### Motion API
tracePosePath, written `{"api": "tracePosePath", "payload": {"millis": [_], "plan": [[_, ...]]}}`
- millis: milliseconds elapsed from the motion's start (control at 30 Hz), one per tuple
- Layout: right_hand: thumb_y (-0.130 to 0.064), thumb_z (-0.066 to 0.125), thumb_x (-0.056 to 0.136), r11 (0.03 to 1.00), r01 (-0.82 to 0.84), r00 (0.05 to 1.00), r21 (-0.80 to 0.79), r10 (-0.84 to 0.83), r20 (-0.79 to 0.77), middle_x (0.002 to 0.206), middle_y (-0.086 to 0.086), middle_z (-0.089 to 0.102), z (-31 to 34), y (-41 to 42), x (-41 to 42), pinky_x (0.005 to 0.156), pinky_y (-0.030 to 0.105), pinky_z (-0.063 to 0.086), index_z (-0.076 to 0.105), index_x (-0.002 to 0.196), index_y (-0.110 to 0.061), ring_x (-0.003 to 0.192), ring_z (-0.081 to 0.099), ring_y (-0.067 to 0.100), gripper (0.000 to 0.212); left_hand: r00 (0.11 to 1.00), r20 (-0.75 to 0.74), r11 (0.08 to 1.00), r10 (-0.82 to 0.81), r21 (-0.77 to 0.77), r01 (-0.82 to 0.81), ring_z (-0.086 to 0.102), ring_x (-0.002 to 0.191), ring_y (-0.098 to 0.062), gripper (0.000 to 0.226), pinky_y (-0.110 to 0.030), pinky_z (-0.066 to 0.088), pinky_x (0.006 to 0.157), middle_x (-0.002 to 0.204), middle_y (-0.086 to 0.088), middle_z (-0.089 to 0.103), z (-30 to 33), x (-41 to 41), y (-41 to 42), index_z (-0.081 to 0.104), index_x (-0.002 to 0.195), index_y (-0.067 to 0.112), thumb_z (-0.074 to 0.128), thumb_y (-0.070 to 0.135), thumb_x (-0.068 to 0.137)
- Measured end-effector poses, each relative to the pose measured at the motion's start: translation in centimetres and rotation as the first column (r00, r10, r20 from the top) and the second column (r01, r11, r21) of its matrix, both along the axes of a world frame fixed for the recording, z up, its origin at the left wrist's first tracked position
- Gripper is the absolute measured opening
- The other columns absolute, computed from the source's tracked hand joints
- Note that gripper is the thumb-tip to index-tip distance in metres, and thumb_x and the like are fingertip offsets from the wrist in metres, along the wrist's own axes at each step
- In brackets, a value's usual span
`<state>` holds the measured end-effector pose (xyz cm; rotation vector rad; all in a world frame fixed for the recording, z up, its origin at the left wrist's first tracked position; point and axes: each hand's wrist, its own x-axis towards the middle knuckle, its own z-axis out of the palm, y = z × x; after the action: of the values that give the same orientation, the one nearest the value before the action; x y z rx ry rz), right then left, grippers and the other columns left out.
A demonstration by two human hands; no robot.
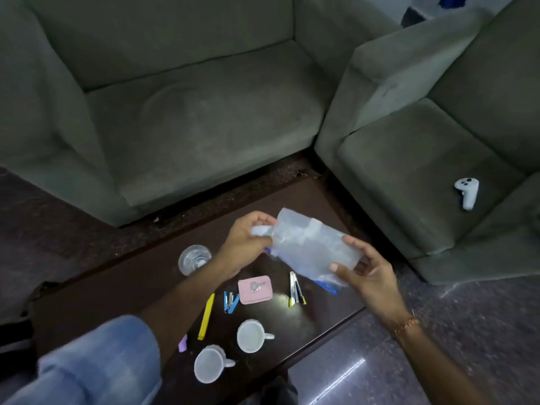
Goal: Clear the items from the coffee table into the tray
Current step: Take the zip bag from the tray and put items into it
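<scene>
Coffee table (122, 290), dark wood, stands before grey sofas (187, 118).

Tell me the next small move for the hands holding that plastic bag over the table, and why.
Probably pull the mouth of the translucent plastic zip bag open. The left hand pinches one end, the right hand supports the other, and it hangs above the dark wooden coffee table. No tray shows, and the pink rectangular case, yellow marker and two white mugs still lie loose.
</scene>
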<state>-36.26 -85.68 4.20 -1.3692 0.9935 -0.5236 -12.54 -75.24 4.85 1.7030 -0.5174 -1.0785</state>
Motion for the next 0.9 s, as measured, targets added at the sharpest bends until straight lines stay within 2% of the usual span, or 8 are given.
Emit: {"api": "tracePosePath", "payload": {"millis": [67,133,233,333,433,533,700,900], "plan": [[-0.014,0.087,0.065,0.995,0.051,0.993,-0.085,-0.059,-0.1,0.125,-0.002,0.061,-2.5,-1.1,-0.6,0.081,0.023,0.057,0.063,0.12,-0.025,0.096,0.066,0.003,0.061,0.986,0.149,0.997,-0.075,0.004,0.075,0.062,0.078,-0.005,0.035,-0.026,0.054,0.071,0.098,-0.002,0.071,-2.4,-0.1,-3.7,0.07,0.089,0.02,0.063,-0.012,0.078],[-0.023,0.089,0.063,0.975,0.072,0.97,-0.212,-0.117,-0.211,0.127,-0.005,0.053,-5.1,-2.0,-0.9,0.075,0.012,0.052,0.06,0.121,-0.029,0.081,0.06,-0.007,0.065,0.941,0.281,0.981,-0.187,0.009,0.192,0.061,0.078,0.005,0.031,-0.013,0.048,0.072,0.102,-0.004,0.073,-4.9,-0.3,-7.0,0.073,0.093,0.017,0.061,-0.009,0.082],[-0.038,0.088,0.057,0.955,0.074,0.948,-0.286,-0.156,-0.276,0.13,-0.008,0.04,-9.4,-2.9,-0.6,0.068,0.003,0.048,0.058,0.128,-0.021,0.071,0.057,-0.012,0.079,0.83,0.465,0.945,-0.308,0.052,0.322,0.062,0.092,0.0,0.033,-0.003,0.042,0.08,0.111,-0.002,0.069,-8.6,-0.5,-10.5,0.075,0.098,0.012,0.054,-0.01,0.086],[-0.037,0.09,0.06,0.96,0.052,0.911,-0.275,-0.158,-0.38,0.139,-0.01,0.029,-13.7,-3.5,-0.2,0.085,0.024,0.056,0.053,0.136,-0.016,0.086,0.063,-0.003,0.087,0.694,0.569,0.885,-0.441,0.148,0.441,0.06,0.114,-0.012,0.037,-0.009,0.04,0.097,0.127,-0.002,0.061,-11.9,-0.2,-12.7,0.073,0.11,0.009,0.048,-0.009,0.091],[-0.045,0.087,0.063,0.965,0.0,0.884,-0.262,-0.123,-0.451,0.144,-0.011,0.022,-17.6,-3.6,0.1,0.097,0.043,0.053,0.049,0.138,-0.017,0.111,0.06,0.029,0.089,0.472,0.647,0.775,-0.598,0.317,0.547,0.05,0.128,-0.017,0.044,-0.021,0.034,0.11,0.145,0.0,0.049,-14.8,-0.6,-14.3,0.065,0.128,0.013,0.044,-0.006,0.094],[-0.05,0.081,0.069,0.949,-0.066,0.853,-0.308,-0.107,-0.512,0.142,-0.01,0.022,-20.2,-3.8,0.3,0.101,0.035,0.05,0.046,0.136,-0.02,0.117,0.054,0.026,0.081,0.312,0.652,0.685,-0.691,0.454,0.57,0.043,0.128,-0.022,0.053,-0.033,0.04,0.109,0.158,0.006,0.03,-16.8,-0.9,-15.5,0.05,0.142,0.02,0.044,-0.003,0.095],[-0.067,0.06,0.079,0.874,-0.272,0.654,-0.402,-0.138,-0.744,0.146,0.01,0.035,-22.5,-4.2,0.8,0.094,0.047,0.041,0.046,0.137,-0.02,0.117,0.041,0.031,0.076,0.071,0.598,0.543,-0.798,0.663,0.516,0.041,0.127,-0.029,0.084,-0.041,0.045,0.101,0.163,0.0,0.009,-19.5,-0.8,-16.2,0.021,0.154,0.033,0.049,-0.008,0.086],[-0.067,0.031,0.093,0.837,-0.482,0.47,-0.26,-0.004,-0.883,0.164,0.007,0.009,-24.0,-4.2,0.4,0.116,0.061,0.01,0.022,0.154,-0.018,0.148,0.006,0.04,0.079,-0.153,0.553,0.446,-0.819,0.782,0.436,0.034,0.126,-0.033,0.088,-0.042,0.038,0.099,0.165,-0.003,-0.001,-21.3,-0.7,-15.5,0.009,0.156,0.029,0.062,0.012,0.088]]}}
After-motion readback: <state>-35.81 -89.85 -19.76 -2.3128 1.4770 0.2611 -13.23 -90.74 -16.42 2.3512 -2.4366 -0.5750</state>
